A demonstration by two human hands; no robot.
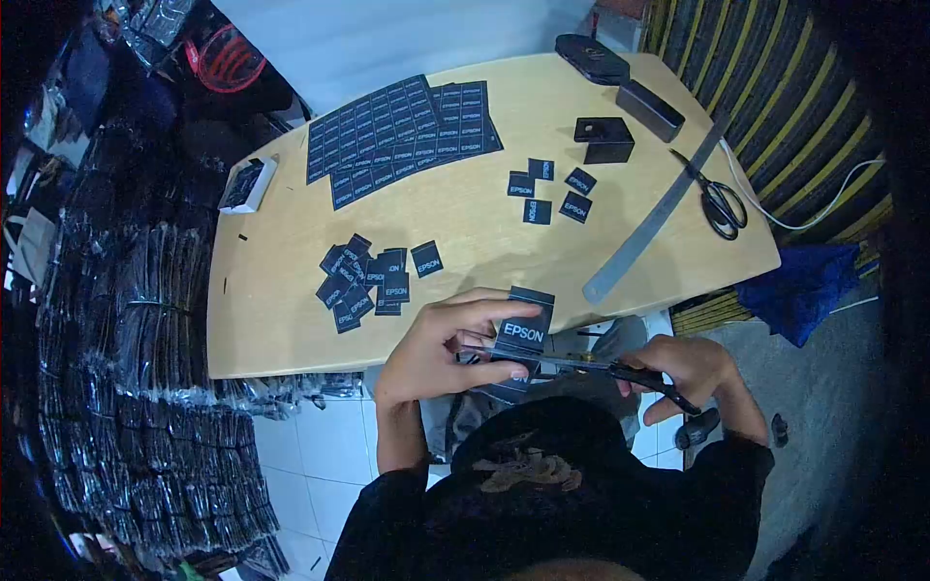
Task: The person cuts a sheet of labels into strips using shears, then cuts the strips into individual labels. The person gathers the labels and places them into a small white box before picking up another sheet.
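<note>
My left hand [450, 344] pinches a strip of black EPSON labels [524, 331] between thumb and fingers, just off the table's front edge. My right hand [678, 371] is wrapped round the handles of black-handled scissors [620, 368]. The scissor blades reach left across the strip, between one label and the one below it. I cannot make out whether the blades have parted the strip. Nearest to my left hand on the table lies a pile of cut EPSON labels [363, 281], with a single label [426, 259] beside it.
The wooden table [262, 324] bears uncut label sheets [397, 136] at the back, several loose labels [575, 206], a steel ruler [659, 213], a second pair of scissors [722, 205], a black bracket [605, 140] and a small white box [249, 185]. Bundled plastic packs [160, 290] stack up at left.
</note>
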